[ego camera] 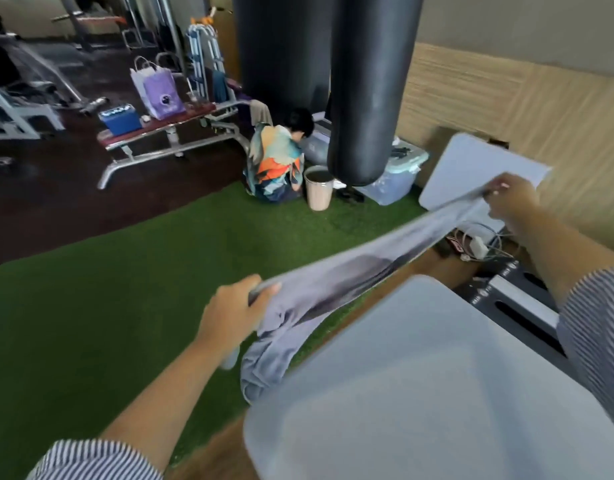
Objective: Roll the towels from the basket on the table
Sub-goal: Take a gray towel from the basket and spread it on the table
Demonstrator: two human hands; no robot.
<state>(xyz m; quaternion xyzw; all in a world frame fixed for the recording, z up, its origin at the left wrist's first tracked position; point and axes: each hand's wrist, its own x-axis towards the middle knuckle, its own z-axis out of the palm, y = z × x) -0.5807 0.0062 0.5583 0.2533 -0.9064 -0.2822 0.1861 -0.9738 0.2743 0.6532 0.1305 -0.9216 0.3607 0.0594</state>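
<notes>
Towel (350,271) hangs stretched in the air between both hands, above the desk (419,375) edge. Left hand (229,313) and right hand (513,195) each pinch a corner with curled fingers. The step looks like spreading; next it likely needs laying flat on the desk for rolling.

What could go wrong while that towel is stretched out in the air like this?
The towel is held only at its ends by the left hand and right hand; a slip could drop it on the grass. Its loose end hangs below the table edge and might snag there.
</notes>
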